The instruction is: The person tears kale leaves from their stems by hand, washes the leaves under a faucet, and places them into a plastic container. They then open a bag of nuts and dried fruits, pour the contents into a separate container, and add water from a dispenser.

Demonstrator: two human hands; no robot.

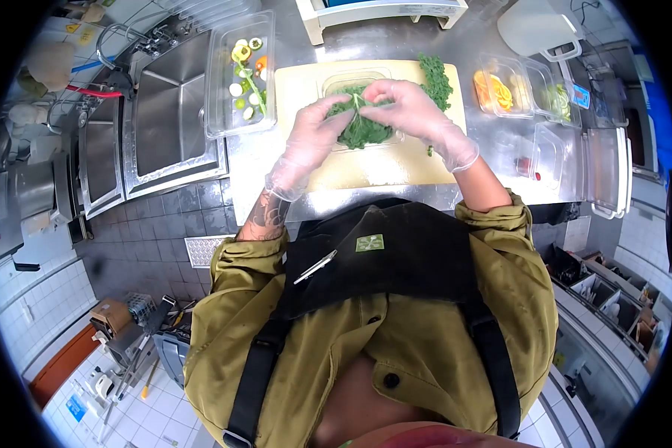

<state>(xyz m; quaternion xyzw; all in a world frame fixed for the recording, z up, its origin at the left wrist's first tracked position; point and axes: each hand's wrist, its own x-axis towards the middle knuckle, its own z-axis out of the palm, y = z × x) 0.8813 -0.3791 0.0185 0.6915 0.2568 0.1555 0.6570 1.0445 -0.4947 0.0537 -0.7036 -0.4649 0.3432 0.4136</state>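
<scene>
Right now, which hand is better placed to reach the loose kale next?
Probably the right hand: it is nearer the loose kale, while the left hand is across the tub. Both are at a leaf.

Tub (356, 73) floor hidden under greens (365, 134)

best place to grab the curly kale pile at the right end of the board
Probably across the middle of the kale pile, right hand from above, fingers spread over both long sides. It lies narrow side to side and longer front to back on the cutting board, and I can't make out any stem end worth pinching.
</scene>
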